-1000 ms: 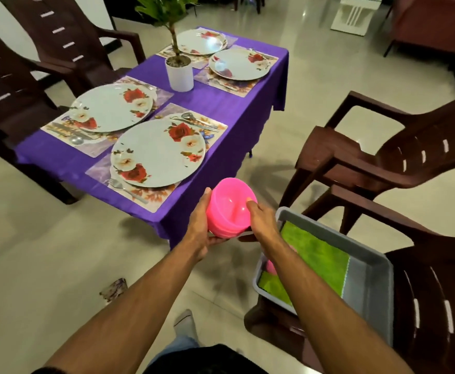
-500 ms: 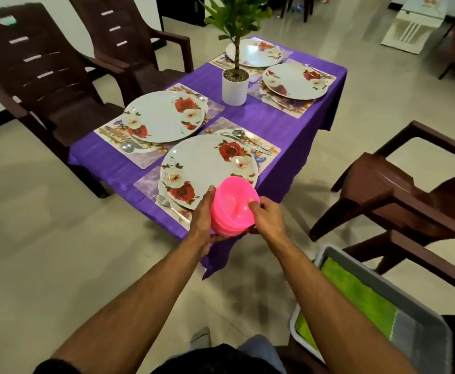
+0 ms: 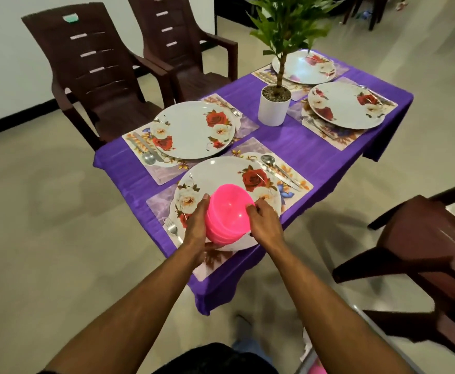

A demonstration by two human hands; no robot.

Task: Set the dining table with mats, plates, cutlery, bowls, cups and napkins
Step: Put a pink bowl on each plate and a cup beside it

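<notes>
I have a stack of pink bowls [image 3: 227, 214] held between both hands, directly over the near plate [image 3: 227, 184] at the near corner of the table [image 3: 302, 149]. The left hand [image 3: 196, 228] grips the stack's left side, thumb up against the rim and fingers curled beneath. The right hand [image 3: 264, 224] grips the right side, with fingertips pinching the upper rim. Both hands are closed on the stack; neither is free.

The stack tilts toward me, its opening facing up and back. Whether its base touches the plate I cannot tell, as the hands hide the underside.

The deciding relation: the plate lies immediately below and slightly ahead of the hands, so the first bowl needs only a short drop. The right hand sits on the top bowl's rim and is, in my judgement, better placed to lift it off while the left steadies the rest. Both forearms reach forward almost parallel, wrists slightly bent down.

Mats, plates and cutlery are laid at all four settings. The second plate [image 3: 194, 129] lies ahead and left of the hands; the two far plates [image 3: 345, 105] lie ahead and right, past the potted plant [image 3: 273, 106]. No bowls, cups or napkins are on the table.

Risk noted: nested bowls may stick and lift together.
</notes>
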